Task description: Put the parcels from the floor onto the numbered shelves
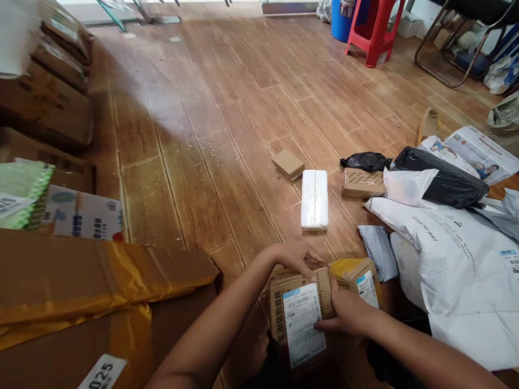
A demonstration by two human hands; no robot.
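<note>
A brown cardboard box [279, 316] with a white shipping label [305, 324] is tilted toward me at the bottom centre. Along its far edge lies my left hand [298, 258], thumb pressed on the top and fingers curled over the back. My right hand [351, 309] grips the right side, its thumb resting on the label. Just beyond the right hand is another parcel [351, 266], wrapped in yellow tape and bearing its own label. A white foam-like block [314, 200] and a small plain carton [287, 163] lie on the floor past the left hand.
To the right lie white mailer bags [446, 259], a grey pouch [378, 251], a black-wrapped parcel [440, 175] and a printed carton [363, 182]. Large taped boxes [81, 281] line the left. A red stool [371, 32] and a blue bin [340, 21] stand at the back.
</note>
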